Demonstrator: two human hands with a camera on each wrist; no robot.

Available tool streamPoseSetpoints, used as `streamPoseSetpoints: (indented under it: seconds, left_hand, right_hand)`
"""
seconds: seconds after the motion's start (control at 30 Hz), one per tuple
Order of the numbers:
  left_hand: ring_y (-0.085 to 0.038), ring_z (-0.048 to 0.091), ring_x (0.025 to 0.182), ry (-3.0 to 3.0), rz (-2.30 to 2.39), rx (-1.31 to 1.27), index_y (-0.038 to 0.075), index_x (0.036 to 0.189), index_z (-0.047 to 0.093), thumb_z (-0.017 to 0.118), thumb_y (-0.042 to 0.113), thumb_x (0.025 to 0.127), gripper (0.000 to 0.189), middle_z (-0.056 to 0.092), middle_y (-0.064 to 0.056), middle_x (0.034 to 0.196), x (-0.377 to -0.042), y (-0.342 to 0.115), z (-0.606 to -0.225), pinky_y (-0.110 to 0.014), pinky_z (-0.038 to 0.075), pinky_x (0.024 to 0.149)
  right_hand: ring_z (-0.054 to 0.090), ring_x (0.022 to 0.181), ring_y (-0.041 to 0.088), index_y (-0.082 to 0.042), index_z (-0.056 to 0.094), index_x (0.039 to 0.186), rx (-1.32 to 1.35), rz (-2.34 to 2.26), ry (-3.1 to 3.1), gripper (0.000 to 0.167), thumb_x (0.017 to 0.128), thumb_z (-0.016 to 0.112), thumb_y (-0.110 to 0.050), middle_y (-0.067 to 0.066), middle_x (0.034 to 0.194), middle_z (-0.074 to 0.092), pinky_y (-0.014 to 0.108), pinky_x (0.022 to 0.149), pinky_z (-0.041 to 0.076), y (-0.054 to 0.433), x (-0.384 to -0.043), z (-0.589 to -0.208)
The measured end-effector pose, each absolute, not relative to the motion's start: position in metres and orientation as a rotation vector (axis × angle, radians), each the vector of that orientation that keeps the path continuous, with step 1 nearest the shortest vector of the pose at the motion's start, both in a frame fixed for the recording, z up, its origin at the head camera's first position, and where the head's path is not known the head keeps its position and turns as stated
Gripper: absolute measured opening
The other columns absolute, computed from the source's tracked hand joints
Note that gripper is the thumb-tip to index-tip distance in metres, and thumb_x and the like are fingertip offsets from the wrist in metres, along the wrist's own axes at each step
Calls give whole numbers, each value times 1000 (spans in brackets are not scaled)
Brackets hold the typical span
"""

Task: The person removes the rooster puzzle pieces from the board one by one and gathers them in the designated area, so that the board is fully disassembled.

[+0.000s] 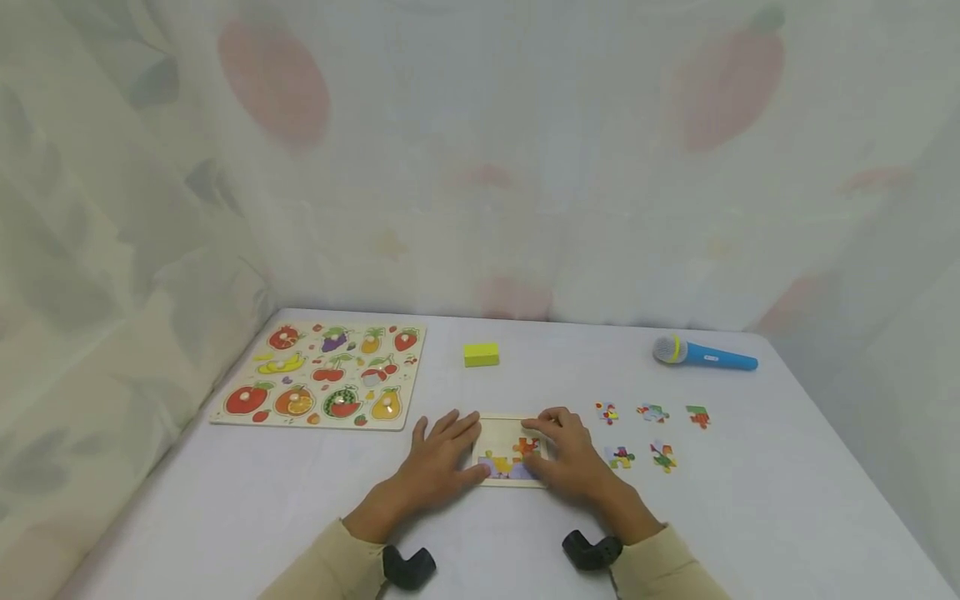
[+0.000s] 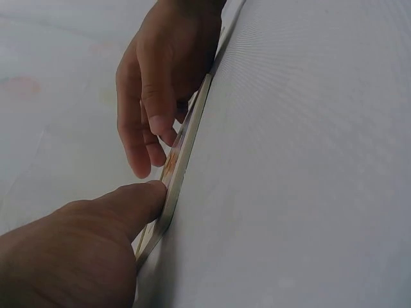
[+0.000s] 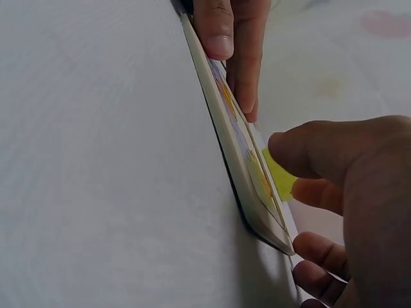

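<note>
A small wooden puzzle tray [image 1: 498, 429] lies on the table between my hands. Several joined jigsaw pieces [image 1: 498, 465] fill its near side, and an orange-red piece [image 1: 527, 447] sits at the right. My left hand [image 1: 438, 462] rests along the tray's left edge, fingers extended, its thumb pressing on the near left corner, as the left wrist view also shows. Over the right edge is my right hand [image 1: 573, 458], fingers loosely bent, thumb and forefinger spread apart above the pieces. The right wrist view shows nothing between that thumb [image 3: 302, 151] and the fingers.
Several loose jigsaw pieces [image 1: 653, 412] lie right of the tray. A blue toy microphone [image 1: 708, 355] is at the back right, a yellow block [image 1: 481, 355] at the back middle. A fruit peg puzzle board [image 1: 315, 379] covers the back left. Patterned curtains [image 1: 480, 250] stand behind the table.
</note>
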State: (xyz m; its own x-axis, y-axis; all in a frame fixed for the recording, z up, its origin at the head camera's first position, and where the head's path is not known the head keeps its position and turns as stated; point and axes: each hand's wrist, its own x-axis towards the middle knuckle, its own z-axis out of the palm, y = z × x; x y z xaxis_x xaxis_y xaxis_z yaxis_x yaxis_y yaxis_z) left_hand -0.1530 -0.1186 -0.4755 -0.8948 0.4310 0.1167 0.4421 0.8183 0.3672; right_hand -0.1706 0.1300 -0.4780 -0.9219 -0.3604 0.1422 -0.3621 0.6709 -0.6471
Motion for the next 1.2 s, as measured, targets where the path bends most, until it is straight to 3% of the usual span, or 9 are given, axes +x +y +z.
streamPoseSetpoints:
  seconds: [0.57,0.97,1.2]
  left_hand:
    - [-30,26,140,-2965,-618,-709,10,143,49,60,54,89,70,37,-1,152,-154,-119,-478,-68,7,104]
    - [-29,24,141,-2983,-594,-693,12,144,48,59,56,89,71,36,1,152,-155,-119,-481,-67,7,105]
    - [-29,25,140,-2974,-596,-690,12,143,48,59,56,89,71,36,1,152,-154,-119,-481,-67,7,105]
  right_hand:
    - [40,107,25,-23,69,116,742,849,-2877,36,81,74,-25,7,126,45,47,87,33,126,-170,-476]
    - [42,96,17,-17,68,117,867,811,-2781,37,82,76,-25,-4,105,52,42,81,34,128,-169,-476]
    - [42,94,18,-14,69,119,917,838,-2745,35,84,70,-14,-3,102,51,44,81,34,129,-169,-475]
